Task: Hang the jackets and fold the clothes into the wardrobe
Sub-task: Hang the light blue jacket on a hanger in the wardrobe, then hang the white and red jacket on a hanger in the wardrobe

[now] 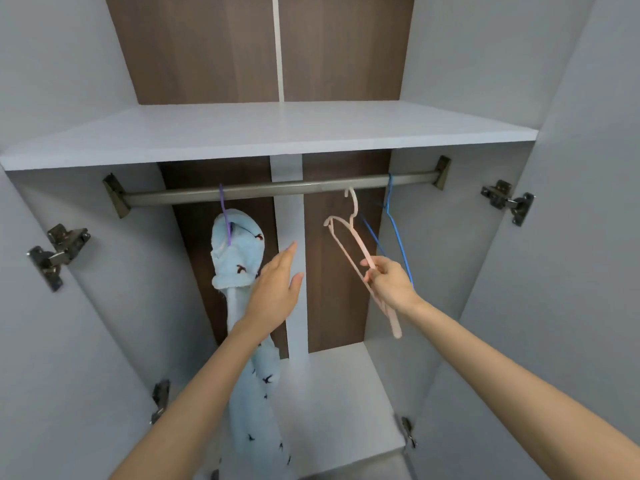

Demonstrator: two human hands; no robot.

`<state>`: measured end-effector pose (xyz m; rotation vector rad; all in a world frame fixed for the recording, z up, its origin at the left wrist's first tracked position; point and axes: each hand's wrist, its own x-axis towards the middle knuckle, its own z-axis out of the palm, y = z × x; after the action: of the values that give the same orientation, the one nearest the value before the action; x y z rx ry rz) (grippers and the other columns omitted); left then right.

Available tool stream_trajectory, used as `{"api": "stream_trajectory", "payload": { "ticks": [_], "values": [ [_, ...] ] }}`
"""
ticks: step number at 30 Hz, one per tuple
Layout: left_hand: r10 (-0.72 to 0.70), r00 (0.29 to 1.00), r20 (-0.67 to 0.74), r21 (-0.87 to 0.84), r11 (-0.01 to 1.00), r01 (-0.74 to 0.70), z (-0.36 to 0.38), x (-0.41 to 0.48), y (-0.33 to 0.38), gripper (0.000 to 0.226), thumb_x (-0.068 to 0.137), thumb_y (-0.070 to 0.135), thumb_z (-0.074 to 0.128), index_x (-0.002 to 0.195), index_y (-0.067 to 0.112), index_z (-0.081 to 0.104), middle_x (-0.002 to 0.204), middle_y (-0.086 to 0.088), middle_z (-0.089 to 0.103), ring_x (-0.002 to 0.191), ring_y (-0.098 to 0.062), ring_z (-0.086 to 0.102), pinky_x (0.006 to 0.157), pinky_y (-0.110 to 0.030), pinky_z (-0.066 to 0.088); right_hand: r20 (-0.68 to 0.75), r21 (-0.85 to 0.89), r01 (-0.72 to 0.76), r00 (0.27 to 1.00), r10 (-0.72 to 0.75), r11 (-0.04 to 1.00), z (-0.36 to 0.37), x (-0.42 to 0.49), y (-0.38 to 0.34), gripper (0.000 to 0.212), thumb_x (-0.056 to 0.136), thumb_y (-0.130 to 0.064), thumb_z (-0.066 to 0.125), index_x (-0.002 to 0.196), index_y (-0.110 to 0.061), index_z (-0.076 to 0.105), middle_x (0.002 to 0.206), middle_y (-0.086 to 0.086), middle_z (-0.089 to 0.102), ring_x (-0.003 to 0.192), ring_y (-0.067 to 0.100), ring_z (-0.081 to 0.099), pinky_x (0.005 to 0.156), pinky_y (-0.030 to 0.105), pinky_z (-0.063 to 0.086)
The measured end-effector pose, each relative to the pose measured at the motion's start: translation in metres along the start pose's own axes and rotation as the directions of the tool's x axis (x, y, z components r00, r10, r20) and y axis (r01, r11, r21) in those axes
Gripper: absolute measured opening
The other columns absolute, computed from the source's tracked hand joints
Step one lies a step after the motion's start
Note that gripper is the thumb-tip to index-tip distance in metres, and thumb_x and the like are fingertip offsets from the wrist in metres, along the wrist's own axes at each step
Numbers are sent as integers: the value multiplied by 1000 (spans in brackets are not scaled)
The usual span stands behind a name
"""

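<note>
- The right hand (389,280) is pinching the pink hanger (358,242) under the rail (277,189).
- The left hand (277,287) is hovering flat and open, holding nothing.
- The blue jacket (239,261) is hanging at its 9 o'clock.

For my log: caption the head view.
Right hand grips pink hanger under rail; open left hand by hung blue garment.

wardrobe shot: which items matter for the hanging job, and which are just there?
In play:
pink hanger, pinched by right hand
light blue garment on purple hanger
rail
left hand, open by the garment

Just there:
blue hanger, idle on the rail
shelf
door hinges
</note>
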<state>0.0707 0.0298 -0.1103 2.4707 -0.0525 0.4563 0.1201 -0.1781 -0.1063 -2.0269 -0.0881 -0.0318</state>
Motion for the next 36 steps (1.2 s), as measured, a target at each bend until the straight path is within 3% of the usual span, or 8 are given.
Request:
{"api": "stream_trajectory", "payload": {
  "ticks": [5,11,15,19,23,26,28,36],
  "values": [
    [42,996,77,-4,999,-42,40,-52,47,58,101,27,45,153,22,20,151,-3,37,137,-21,37,109,-39,34,5,-235,124,992,-126,964,-62,-69,44,23,97,-22,51,83,-24,70,44,-12,46,46,3,44,50,15,34],
    [21,979,202,114,992,-45,76,-135,78,49,103,30,38,150,23,28,154,-3,33,143,-21,27,116,-47,24,141,-189,138,984,-112,972,-120,-156,83,33,94,-36,59,65,-22,66,43,-9,31,43,8,25,45,18,22],
    [165,984,61,45,985,-167,82,-187,102,33,102,23,42,131,30,57,110,9,60,110,-15,54,111,-50,24,248,-54,120,963,-103,991,-147,-208,94,35,94,-37,60,63,-22,66,50,-4,27,46,9,20,43,15,20],
    [277,961,-6,-120,954,-276,78,-225,123,29,94,2,54,113,18,70,83,8,58,78,-12,57,75,-34,47,265,-28,114,959,-102,993,-163,-259,105,31,96,-35,57,69,-23,66,52,0,29,49,11,23,47,18,23],
    [260,961,99,-180,954,-240,78,-262,145,11,97,21,54,95,22,65,74,15,59,75,-3,58,68,-30,49,227,-312,215,963,-147,925,-168,-306,119,24,101,-38,44,83,-28,56,53,-5,39,49,10,33,54,31,30],
    [307,935,180,-221,938,-266,81,-295,167,11,97,27,55,94,20,64,75,14,61,77,-3,59,71,-32,49,197,-439,245,965,-174,864,-164,-349,127,20,102,-40,39,89,-29,48,52,-11,47,51,5,45,50,23,32],
    [357,916,182,-193,926,-323,82,-320,178,13,97,26,55,95,18,65,76,11,63,76,-8,60,70,-35,49,137,-481,229,973,-186,846,-163,-382,135,22,102,-40,38,89,-26,49,54,-19,51,53,2,48,48,21,31],
    [424,826,372,-249,903,-351,103,-429,200,19,98,16,52,104,19,70,85,7,67,86,-16,62,79,-35,47,-15,-463,-79,997,82,883,-199,-544,188,29,103,-35,35,91,-15,53,74,2,59,69,22,55,70,41,45]
  ]
}}
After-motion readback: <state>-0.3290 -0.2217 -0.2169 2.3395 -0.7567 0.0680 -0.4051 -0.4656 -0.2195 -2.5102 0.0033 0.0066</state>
